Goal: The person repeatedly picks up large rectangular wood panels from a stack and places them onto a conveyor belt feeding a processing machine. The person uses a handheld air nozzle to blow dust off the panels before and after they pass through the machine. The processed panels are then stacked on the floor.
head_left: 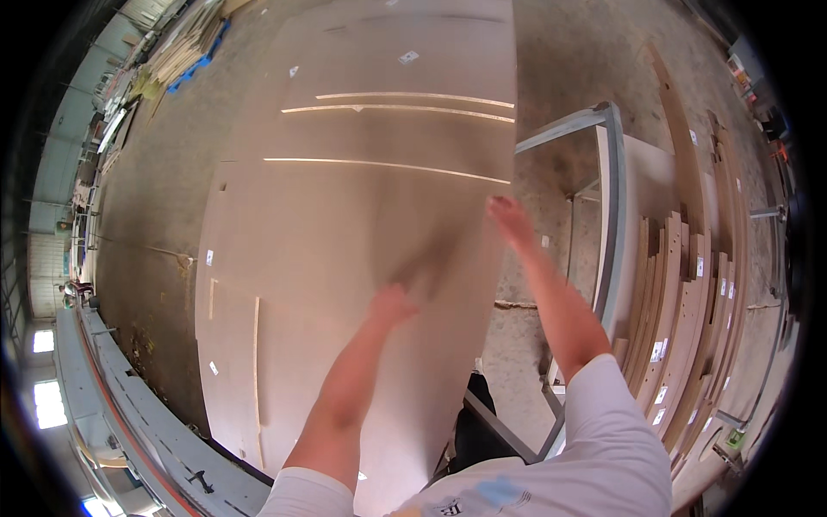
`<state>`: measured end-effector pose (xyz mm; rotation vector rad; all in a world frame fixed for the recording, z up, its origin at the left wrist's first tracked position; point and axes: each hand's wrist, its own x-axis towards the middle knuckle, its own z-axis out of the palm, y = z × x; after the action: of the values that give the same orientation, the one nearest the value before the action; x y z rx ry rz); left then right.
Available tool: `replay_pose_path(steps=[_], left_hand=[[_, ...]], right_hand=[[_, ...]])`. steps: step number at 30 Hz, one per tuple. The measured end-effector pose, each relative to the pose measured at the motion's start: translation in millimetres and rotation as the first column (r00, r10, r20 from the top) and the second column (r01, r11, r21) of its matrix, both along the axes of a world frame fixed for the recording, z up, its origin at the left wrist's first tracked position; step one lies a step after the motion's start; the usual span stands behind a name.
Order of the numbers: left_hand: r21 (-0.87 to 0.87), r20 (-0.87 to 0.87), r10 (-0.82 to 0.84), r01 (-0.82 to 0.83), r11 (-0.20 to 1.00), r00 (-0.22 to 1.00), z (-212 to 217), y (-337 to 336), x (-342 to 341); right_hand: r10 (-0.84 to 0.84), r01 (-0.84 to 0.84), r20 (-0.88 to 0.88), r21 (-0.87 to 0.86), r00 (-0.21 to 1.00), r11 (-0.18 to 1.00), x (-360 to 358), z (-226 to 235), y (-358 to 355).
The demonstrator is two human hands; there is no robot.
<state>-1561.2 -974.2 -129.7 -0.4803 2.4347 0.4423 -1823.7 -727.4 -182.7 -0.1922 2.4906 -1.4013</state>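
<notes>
A large brown board [319, 233] lies flat in front of me, stretching away from my body. Above its middle is my left hand [394, 305], smeared by motion, its fingers not clear. My right hand [512, 219] is farther forward at the board's right edge. Its fingers look bent but are blurred, and whether they touch or grip the edge cannot be made out. Pale narrow strips run across the far half, one of them [388, 169] just beyond my hands. Another pale strip [257, 370] runs lengthwise near the left side. Small white labels [408, 58] dot the board.
Close on my right stands a grey metal frame [613, 198]. Beyond it, several long brown boards [668, 302] stand side by side. A long grey machine bed [164, 414] runs along the lower left. Stacked panels [185, 47] rest on a blue pallet [202, 60] at the far left.
</notes>
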Motion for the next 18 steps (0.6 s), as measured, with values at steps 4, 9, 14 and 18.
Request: replay_pose_path(steps=[4, 9, 14, 18], left_hand=[[-0.065, 0.133, -0.055, 0.064, 0.996, 0.99, 10.2, 3.6, -27.1], [-0.095, 0.089, -0.057, 0.065, 0.993, 0.994, -5.0, 0.0, -18.9], [-0.081, 0.069, -0.097, 0.102, 0.991, 0.993, -16.0, -2.5, -13.9], [-0.109, 0.135, -0.044, 0.058, 0.992, 0.99, -12.7, -2.1, -18.6]], right_hand=[[0.266, -0.125, -0.392, 0.349, 0.881, 0.929, -120.9, -19.6, -9.2], [-0.172, 0.217, -0.216, 0.209, 0.961, 0.953, -217.5, 8.9, -52.3], [-0.294, 0.324, -0.157, 0.226, 0.943, 0.919, -263.1, -18.0, -54.2], [-0.387, 0.391, -0.056, 0.094, 0.92, 0.916, -250.0, -5.8, -56.2]])
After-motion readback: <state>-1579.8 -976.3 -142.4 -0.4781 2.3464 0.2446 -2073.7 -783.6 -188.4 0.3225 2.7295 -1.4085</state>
